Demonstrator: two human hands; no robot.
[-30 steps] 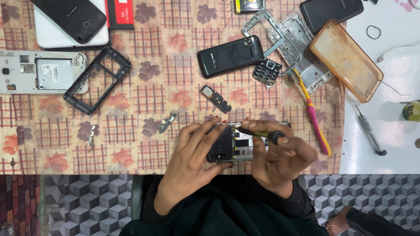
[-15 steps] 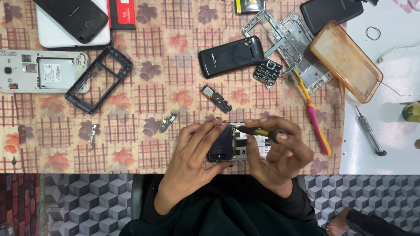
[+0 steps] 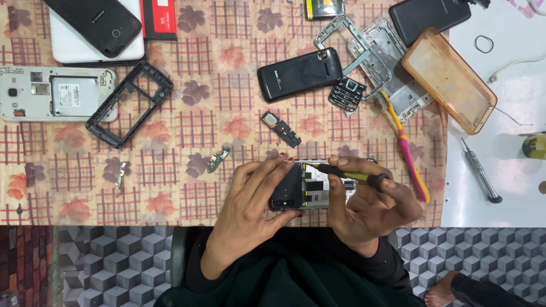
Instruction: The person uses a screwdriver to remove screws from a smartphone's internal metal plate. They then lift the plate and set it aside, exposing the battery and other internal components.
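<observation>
An opened phone (image 3: 301,187) with its back cover off lies near the table's front edge. My left hand (image 3: 253,207) grips it from the left side, fingers curled over its dark top part. In my right hand (image 3: 369,207) I pinch a small yellow screwdriver with a black handle (image 3: 355,177). Its tip rests on the phone's upper inner part. A small dark speaker module (image 3: 280,128) and a tiny circuit board (image 3: 218,160) lie just beyond my left hand.
Phone parts are spread over the patterned cloth: a black frame (image 3: 129,103), a white open phone (image 3: 51,94), a black phone back (image 3: 300,74), a keypad (image 3: 347,94), a metal chassis (image 3: 372,54), an orange clear case (image 3: 450,79), a pink-yellow toothbrush (image 3: 406,148), a grey screwdriver (image 3: 480,173).
The screwdriver tip has shifted slightly on the phone and my right fingers have turned a little on the handle. My left hand still holds the phone in place.
</observation>
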